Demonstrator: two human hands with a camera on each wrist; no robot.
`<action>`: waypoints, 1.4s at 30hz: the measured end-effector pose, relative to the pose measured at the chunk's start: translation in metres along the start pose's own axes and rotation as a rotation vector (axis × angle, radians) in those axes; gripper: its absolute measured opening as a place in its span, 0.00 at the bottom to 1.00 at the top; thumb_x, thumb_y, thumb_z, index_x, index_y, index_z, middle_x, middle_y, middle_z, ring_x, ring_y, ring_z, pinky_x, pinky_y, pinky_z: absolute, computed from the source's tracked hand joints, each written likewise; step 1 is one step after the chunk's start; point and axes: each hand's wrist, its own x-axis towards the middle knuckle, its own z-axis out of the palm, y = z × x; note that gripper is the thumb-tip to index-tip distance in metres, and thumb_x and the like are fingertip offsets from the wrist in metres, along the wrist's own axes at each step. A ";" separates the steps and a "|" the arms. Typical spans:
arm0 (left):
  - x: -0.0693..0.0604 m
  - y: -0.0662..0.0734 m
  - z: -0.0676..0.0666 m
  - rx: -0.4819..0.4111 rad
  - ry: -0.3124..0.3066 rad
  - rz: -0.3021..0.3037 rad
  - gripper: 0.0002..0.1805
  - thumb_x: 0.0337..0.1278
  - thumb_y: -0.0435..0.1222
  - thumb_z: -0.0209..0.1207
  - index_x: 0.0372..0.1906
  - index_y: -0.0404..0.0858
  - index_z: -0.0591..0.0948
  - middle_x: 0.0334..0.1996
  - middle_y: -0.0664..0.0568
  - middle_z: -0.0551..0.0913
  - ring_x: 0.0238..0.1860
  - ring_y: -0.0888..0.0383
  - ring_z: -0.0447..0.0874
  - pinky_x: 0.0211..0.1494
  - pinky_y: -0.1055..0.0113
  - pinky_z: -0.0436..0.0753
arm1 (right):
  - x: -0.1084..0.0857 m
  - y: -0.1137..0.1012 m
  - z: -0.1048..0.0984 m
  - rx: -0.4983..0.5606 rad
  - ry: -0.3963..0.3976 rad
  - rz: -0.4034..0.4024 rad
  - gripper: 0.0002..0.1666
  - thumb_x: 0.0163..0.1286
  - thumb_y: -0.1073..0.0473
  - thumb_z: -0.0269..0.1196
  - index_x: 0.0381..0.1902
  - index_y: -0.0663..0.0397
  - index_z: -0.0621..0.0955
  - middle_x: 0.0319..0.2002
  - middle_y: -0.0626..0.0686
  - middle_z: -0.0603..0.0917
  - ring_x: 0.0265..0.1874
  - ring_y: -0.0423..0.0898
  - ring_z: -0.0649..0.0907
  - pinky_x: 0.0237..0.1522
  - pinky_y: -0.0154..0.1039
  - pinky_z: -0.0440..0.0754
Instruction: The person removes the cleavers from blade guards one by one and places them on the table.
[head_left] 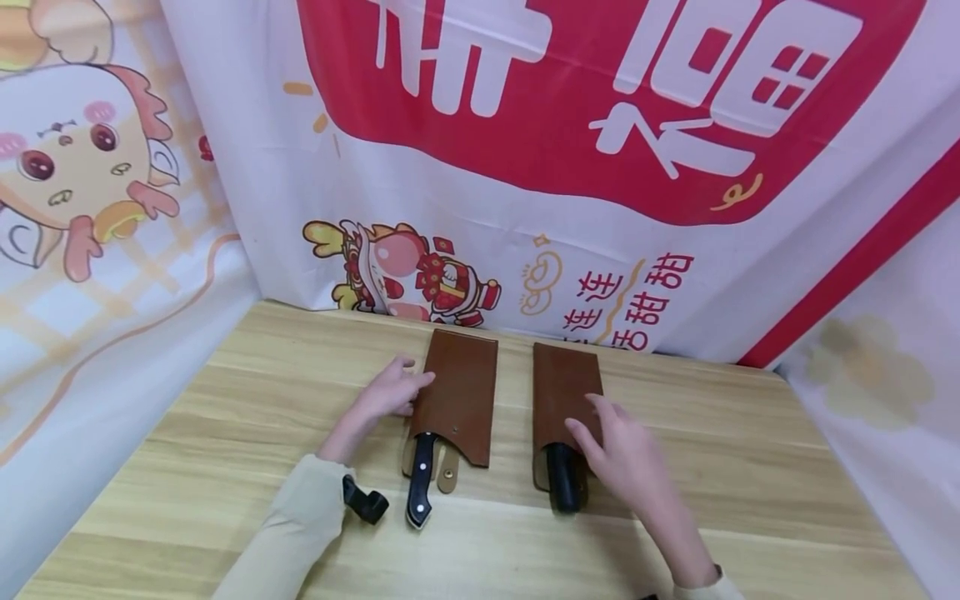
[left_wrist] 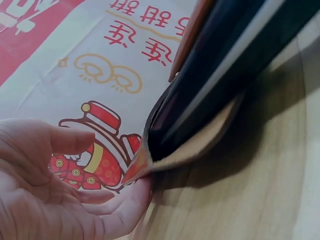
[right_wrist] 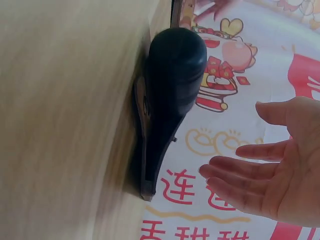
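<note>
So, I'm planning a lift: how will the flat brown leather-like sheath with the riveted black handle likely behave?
The flat brown leather-like sheath probably holds its shape, as its long edges lie straight. Broad and flat, it seems unlikely to roll. The riveted black handle protrudes from the open end, so it might slide out if that end dips.

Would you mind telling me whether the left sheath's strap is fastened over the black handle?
Unfastened: in the head view, the strap lies beside the black handle, not across it.

Red 连连 (head_left: 600, 285) and 甜甜 (head_left: 651, 307), large white 福 (head_left: 738, 108), on the cloth backdrop (head_left: 450, 187)
</note>
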 end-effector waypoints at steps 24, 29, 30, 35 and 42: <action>0.001 -0.005 0.017 -0.200 -0.089 -0.032 0.29 0.76 0.34 0.57 0.69 0.21 0.61 0.53 0.26 0.81 0.45 0.41 0.87 0.37 0.56 0.90 | -0.005 -0.018 0.022 0.140 -0.044 -0.076 0.23 0.73 0.50 0.69 0.57 0.60 0.82 0.42 0.53 0.89 0.43 0.51 0.88 0.47 0.52 0.86; 0.003 -0.005 0.019 -0.213 -0.075 -0.038 0.26 0.75 0.30 0.57 0.67 0.24 0.61 0.53 0.27 0.80 0.46 0.41 0.87 0.37 0.56 0.90 | -0.006 -0.023 0.024 0.299 -0.083 -0.065 0.18 0.73 0.55 0.68 0.55 0.59 0.83 0.38 0.45 0.88 0.38 0.42 0.87 0.44 0.46 0.87; 0.003 -0.005 0.019 -0.214 -0.072 -0.035 0.26 0.74 0.30 0.57 0.67 0.24 0.62 0.53 0.27 0.80 0.45 0.42 0.87 0.36 0.57 0.90 | -0.006 -0.025 0.024 0.333 -0.101 -0.065 0.17 0.74 0.55 0.68 0.55 0.59 0.83 0.38 0.44 0.88 0.37 0.40 0.86 0.44 0.44 0.87; 0.003 -0.003 0.020 -0.244 -0.018 -0.021 0.30 0.73 0.30 0.58 0.71 0.25 0.61 0.55 0.29 0.79 0.41 0.46 0.88 0.35 0.58 0.90 | -0.008 -0.027 0.026 0.420 -0.164 -0.117 0.16 0.75 0.56 0.65 0.54 0.61 0.84 0.38 0.46 0.88 0.36 0.40 0.86 0.42 0.38 0.85; 0.002 0.002 0.020 -0.390 0.064 0.044 0.32 0.73 0.32 0.60 0.73 0.29 0.60 0.58 0.29 0.78 0.39 0.49 0.89 0.36 0.58 0.90 | -0.009 -0.028 0.029 0.512 -0.225 -0.146 0.19 0.77 0.53 0.64 0.56 0.62 0.83 0.38 0.49 0.88 0.36 0.45 0.87 0.39 0.35 0.85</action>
